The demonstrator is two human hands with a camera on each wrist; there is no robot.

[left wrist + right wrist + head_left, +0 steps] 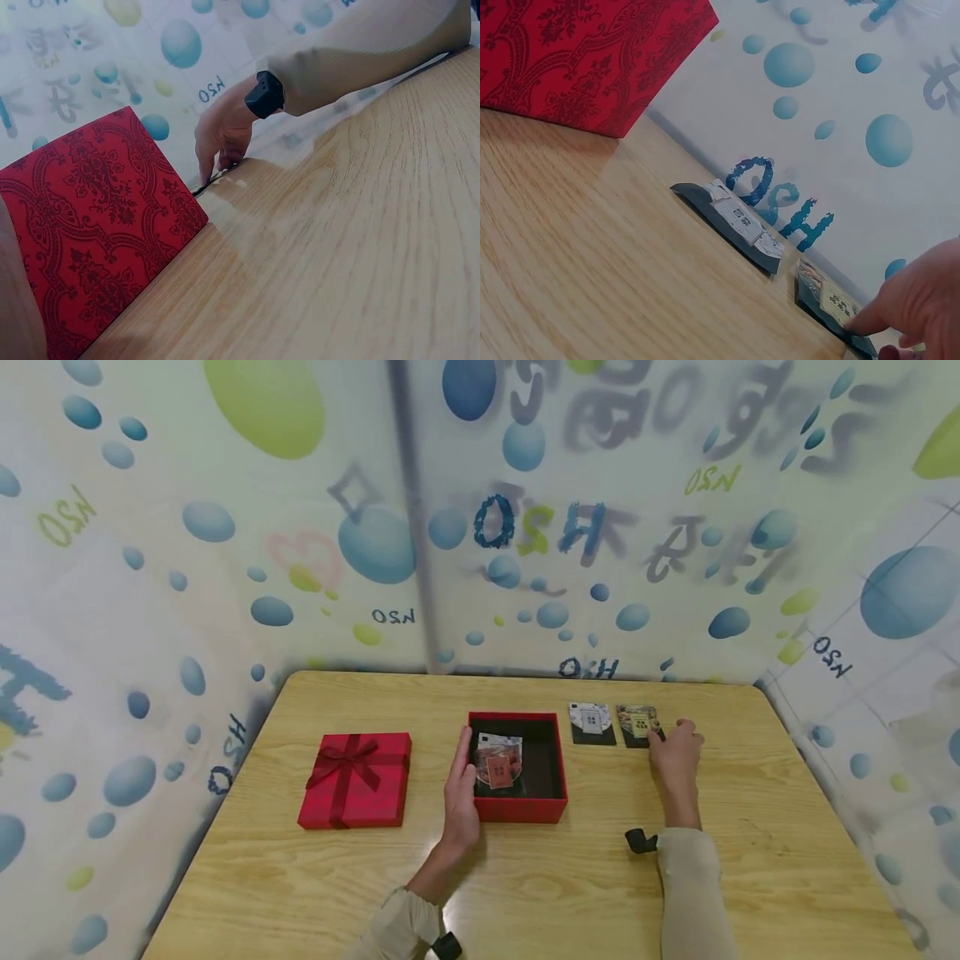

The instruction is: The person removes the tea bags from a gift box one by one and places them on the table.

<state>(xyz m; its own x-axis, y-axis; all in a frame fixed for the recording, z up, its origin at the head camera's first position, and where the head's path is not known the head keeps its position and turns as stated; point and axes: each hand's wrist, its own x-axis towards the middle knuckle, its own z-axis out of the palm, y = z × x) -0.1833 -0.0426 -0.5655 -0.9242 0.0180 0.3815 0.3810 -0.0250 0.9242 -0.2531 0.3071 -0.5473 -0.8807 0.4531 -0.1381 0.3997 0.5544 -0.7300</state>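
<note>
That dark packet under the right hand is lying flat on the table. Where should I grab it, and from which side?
Probably by its near right edge. The packet lies flat on the table, so there is no side to clamp. The right hand already touches that edge; lift it with the fingertips, then pinch. The other packet lies close on its left.

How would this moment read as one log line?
left hand: rests on open red box | right hand: fingertips on dark packet | lid: aside
</note>
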